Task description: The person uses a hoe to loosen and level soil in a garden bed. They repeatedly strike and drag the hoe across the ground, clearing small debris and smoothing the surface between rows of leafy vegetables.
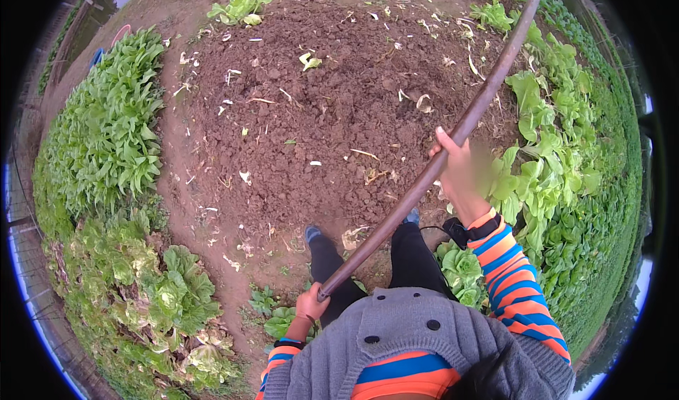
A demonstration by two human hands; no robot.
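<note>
A long brown wooden pole (pixel 408 202) slants across the view from lower left to upper right, its far end running out of the picture at the top. My left hand (pixel 312 303) is closed round its lower end, beside my left thigh. Farther up the pole my right hand (pixel 456 161) grips it, thumb laid along the wood. Beneath the pole lies loose, broken brown soil (pixel 318 135), scattered with pale leaf scraps and dry stalks. What the pole's far end bears is hidden.
Leafy green plants (pixel 111 129) grow densely at left, with lettuce-like heads (pixel 183 288) below them. More lettuce (pixel 551 150) lines the right side. A single leafy plant (pixel 240 7) stands at the soil's far edge. Small plants (pixel 278 323) grow near my feet, and a dirt path (pixel 177 156) runs along the left.
</note>
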